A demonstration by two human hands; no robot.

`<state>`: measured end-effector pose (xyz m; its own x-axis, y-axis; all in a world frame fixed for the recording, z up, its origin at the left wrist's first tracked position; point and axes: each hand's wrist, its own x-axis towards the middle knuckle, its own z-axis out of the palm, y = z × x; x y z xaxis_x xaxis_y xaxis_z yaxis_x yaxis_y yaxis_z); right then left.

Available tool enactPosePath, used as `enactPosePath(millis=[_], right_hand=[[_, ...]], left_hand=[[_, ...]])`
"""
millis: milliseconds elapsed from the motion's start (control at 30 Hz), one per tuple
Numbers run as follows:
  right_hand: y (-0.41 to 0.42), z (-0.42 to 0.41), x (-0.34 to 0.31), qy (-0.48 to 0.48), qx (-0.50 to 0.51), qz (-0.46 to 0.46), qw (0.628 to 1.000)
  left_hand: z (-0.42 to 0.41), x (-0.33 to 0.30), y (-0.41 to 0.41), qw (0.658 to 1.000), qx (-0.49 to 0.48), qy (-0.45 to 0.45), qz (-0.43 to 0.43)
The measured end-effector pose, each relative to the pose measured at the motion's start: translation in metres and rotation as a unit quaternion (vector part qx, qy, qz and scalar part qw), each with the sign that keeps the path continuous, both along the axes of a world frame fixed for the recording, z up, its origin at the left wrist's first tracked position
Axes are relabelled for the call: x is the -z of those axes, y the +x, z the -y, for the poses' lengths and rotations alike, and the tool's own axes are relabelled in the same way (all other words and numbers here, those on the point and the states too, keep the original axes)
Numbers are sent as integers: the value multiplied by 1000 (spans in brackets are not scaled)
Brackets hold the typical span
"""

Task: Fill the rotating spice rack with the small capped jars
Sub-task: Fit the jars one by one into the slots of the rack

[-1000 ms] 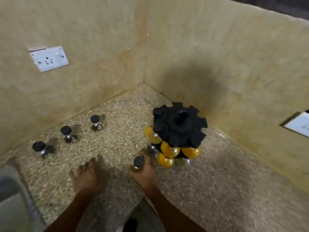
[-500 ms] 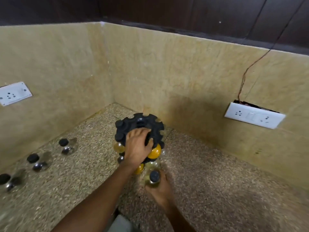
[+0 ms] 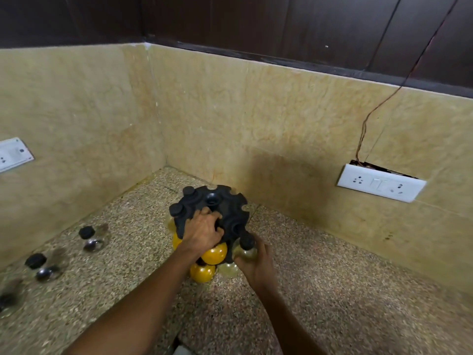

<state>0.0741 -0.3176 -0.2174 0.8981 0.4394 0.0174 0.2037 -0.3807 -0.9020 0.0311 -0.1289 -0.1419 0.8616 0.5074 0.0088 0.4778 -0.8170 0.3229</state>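
Observation:
The black rotating spice rack stands in the counter corner, with notched slots around its top and yellow-filled jars hanging in the lower tier. Two black caps sit in top slots at its left. My left hand grips the rack's top from the front. My right hand holds a clear jar with a black cap against a slot at the rack's front right. Loose clear capped jars stand on the counter to the left.
The speckled granite counter runs along two beige walls that meet behind the rack. A white socket plate with a loose wire is on the right wall. Another socket is on the left wall.
My left hand left the counter and took hold of the rack's top. My right hand carried the capped jar up to the rack's front right slot. The camera tilted up and right.

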Motion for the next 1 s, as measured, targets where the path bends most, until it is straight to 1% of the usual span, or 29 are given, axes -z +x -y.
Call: enactPosePath(millis=[133, 267, 367, 433, 533, 633, 700, 733, 800, 900, 1000], right_hand=[[7, -23, -2, 10, -19, -16, 1000], [10, -28, 11, 10, -52, -4, 999], [10, -32, 16, 29, -47, -12, 998], [14, -35, 20, 47, -55, -19, 997], [24, -42, 20, 47, -86, -32, 995], [29, -46, 23, 30, -92, -19, 995], [31, -47, 29, 7, -91, -5, 996], [30, -48, 29, -5, -88, 0, 996], [35, -54, 31, 13, -87, 10, 996], [39, -56, 27, 30, -85, 22, 996], [40, -55, 21, 25, -94, 20, 995]], left_hand=[[-10, 1, -8, 1000, 20, 12, 4], [-9, 0, -13, 999, 32, 34, -14], [-4, -1, -12, 999, 35, 19, -25], [5, -2, -10, 998, 35, 9, -53], [18, 4, -5, 995, 24, 49, -86], [24, 10, -1, 994, 0, 83, -68], [26, 16, -2, 994, -13, 104, -40], [27, 19, -2, 994, -18, 106, -23], [25, 23, -1, 995, -28, 96, -2], [19, 21, 1, 996, -29, 86, -5], [16, 18, 2, 995, -20, 98, -22]])
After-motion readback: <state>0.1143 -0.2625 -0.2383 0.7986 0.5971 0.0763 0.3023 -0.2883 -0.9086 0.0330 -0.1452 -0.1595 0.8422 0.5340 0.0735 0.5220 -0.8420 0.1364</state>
